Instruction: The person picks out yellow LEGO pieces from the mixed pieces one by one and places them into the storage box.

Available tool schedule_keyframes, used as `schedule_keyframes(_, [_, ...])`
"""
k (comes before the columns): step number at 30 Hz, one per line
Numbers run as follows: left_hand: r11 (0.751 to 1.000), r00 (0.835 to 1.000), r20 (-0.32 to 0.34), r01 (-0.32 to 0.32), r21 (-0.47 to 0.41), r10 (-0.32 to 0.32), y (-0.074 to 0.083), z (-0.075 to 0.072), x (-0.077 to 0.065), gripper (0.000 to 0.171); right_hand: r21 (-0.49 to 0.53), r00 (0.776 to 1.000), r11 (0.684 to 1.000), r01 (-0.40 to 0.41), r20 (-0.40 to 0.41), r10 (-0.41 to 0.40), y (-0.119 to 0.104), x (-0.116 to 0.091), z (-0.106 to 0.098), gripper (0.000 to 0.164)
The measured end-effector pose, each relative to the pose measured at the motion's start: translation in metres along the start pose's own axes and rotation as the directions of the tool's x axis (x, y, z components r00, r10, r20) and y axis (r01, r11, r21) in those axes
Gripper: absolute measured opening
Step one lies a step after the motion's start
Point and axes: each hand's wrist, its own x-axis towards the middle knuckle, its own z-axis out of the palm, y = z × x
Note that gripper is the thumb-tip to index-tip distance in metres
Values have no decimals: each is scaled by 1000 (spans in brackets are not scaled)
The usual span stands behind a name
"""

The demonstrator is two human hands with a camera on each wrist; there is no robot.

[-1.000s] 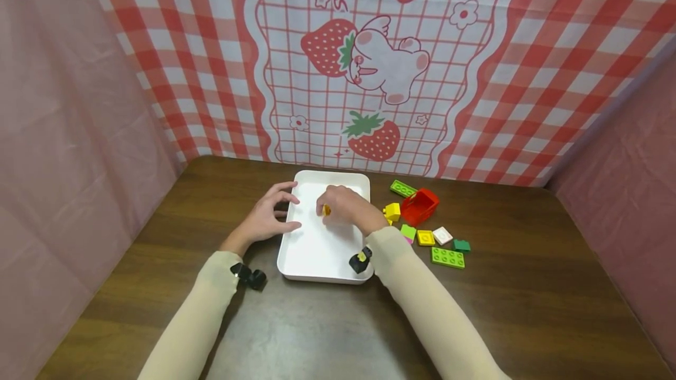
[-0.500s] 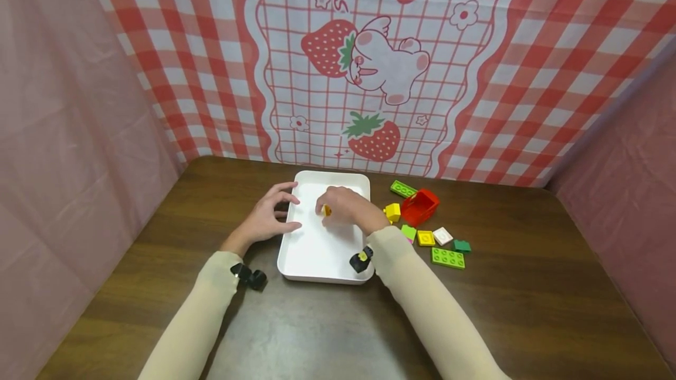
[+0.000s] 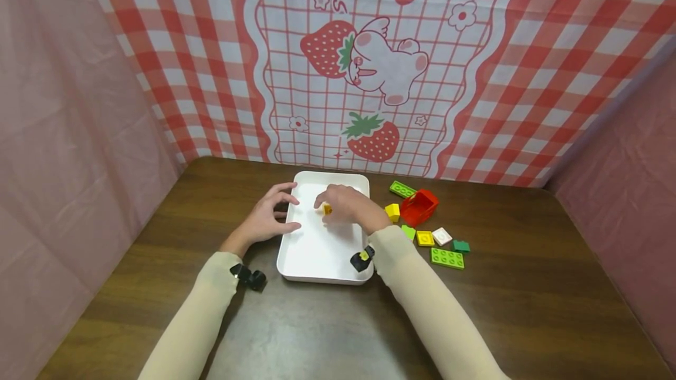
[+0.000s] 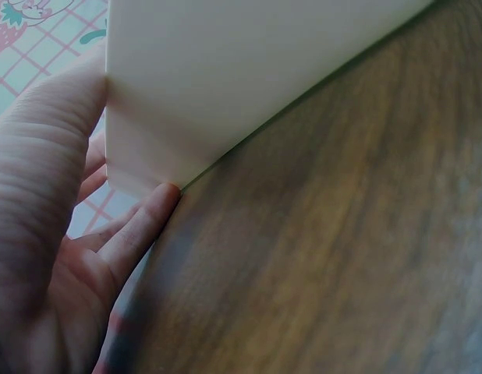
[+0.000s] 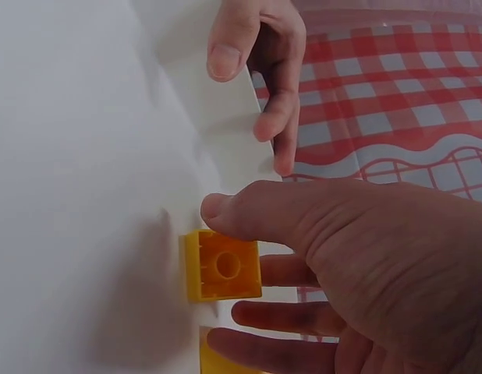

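A shallow white tray (image 3: 323,257) stands on the table. Over its far part is my right hand (image 3: 345,204), its fingers parted around a yellow brick (image 5: 224,265) in the tray. In the right wrist view the brick's hollow underside faces the camera; the thumb overlaps its upper edge, and the fingers lie extended behind and below it. Whether the thumb touches it is hard to tell. A second yellow piece (image 5: 225,360) shows partly under the fingers. My left hand (image 3: 264,214) rests at the tray's left side, fingers spread along the rim and one fingertip touching the outer wall.
Right of the tray lie a red hollow piece (image 3: 419,207), a yellow brick (image 3: 392,211), a yellow plate (image 3: 425,238), a white plate (image 3: 442,236), light-green plates (image 3: 447,258) and a dark-green brick (image 3: 462,246). A checked cloth (image 3: 211,63) hangs behind the table.
My right hand's fingers have lifted and spread slightly around the yellow brick, and its sleeve has shifted a little right. The brick and my left hand look unmoved.
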Motion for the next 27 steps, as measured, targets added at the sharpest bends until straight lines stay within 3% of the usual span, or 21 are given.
schedule_keyframes(27, [1000, 1000, 0, 19, -18, -19, 2, 0, 1, 46, -31, 999, 999, -35, -32, 34, -7, -8, -24, 37])
